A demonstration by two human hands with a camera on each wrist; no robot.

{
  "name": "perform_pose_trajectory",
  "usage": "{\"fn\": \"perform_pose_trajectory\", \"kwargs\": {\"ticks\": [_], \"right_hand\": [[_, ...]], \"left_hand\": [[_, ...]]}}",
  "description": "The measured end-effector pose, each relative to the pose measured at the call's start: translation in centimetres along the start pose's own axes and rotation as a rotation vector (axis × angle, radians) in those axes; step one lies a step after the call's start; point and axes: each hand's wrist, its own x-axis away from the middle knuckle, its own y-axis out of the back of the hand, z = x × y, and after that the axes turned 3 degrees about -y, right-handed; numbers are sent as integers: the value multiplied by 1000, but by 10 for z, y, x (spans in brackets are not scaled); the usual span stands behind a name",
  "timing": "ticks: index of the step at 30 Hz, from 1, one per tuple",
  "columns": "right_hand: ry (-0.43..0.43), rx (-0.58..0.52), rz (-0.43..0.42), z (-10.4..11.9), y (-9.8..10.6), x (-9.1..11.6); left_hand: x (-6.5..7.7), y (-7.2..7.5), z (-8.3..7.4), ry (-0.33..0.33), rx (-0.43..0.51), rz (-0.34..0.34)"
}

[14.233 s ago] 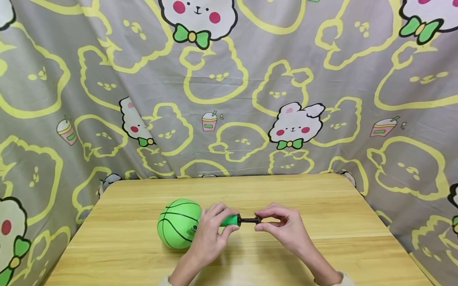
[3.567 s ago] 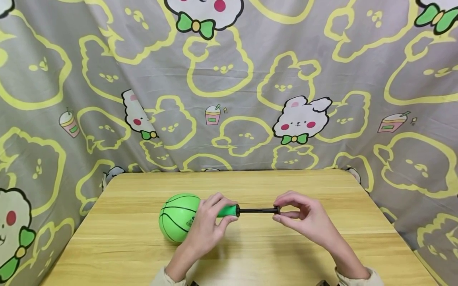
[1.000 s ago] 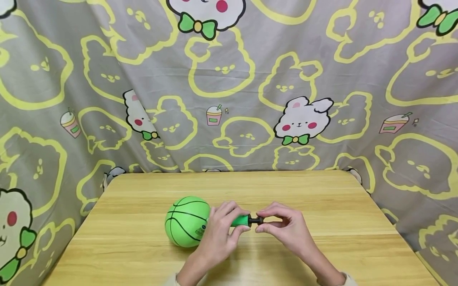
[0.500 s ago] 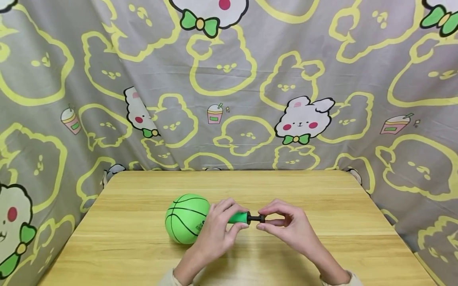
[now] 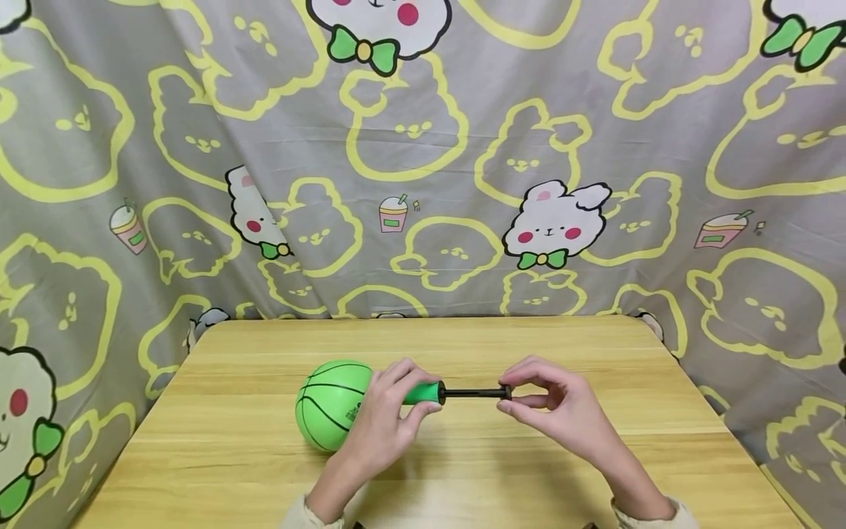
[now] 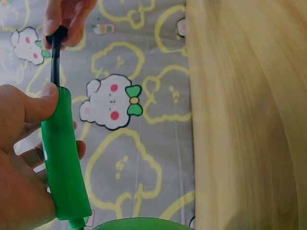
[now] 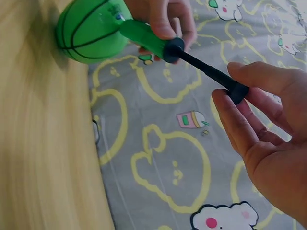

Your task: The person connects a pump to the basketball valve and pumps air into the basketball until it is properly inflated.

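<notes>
A green ball (image 5: 330, 404) with black basketball lines sits on the table, left of my hands. My left hand (image 5: 380, 419) grips the green barrel of a small hand pump (image 6: 64, 158), which points toward the ball. With thumb and fingers, my right hand (image 5: 562, 404) pinches the black end knob (image 7: 237, 92) of the pump's rod. The black rod (image 5: 472, 394) stands well out of the barrel. In the left wrist view a thin tip at the barrel's lower end is close to the ball (image 6: 141, 224). Whether it enters the ball cannot be seen clearly.
The wooden table (image 5: 542, 470) spans the space under both hands. A grey curtain (image 5: 436, 162) with yellow outlines and white cartoon animals hangs behind the table and along both sides.
Half a second ago the rod was mostly inside the barrel. My right hand has drawn it out to the right. The ball and left hand have shifted slightly left in view.
</notes>
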Motion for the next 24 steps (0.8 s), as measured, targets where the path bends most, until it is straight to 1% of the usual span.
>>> {"fn": "perform_pose_trajectory", "kwargs": {"ticks": [8,13,17,21,24], "right_hand": [[0,3,10,5,17,0],[32,-2,10,6,25,1],[57,-15,15,5,25,1],[113,-48,25,3,23,0],[134,-66,23,2,20,-1]], "left_hand": [[-1,5,2,22,3,-10],[-3,5,2,19,16,-3],[-3,4,1,17,22,-6],[-2,3,1,10,24,-20],[-2,3,-1,14,23,-25]]}}
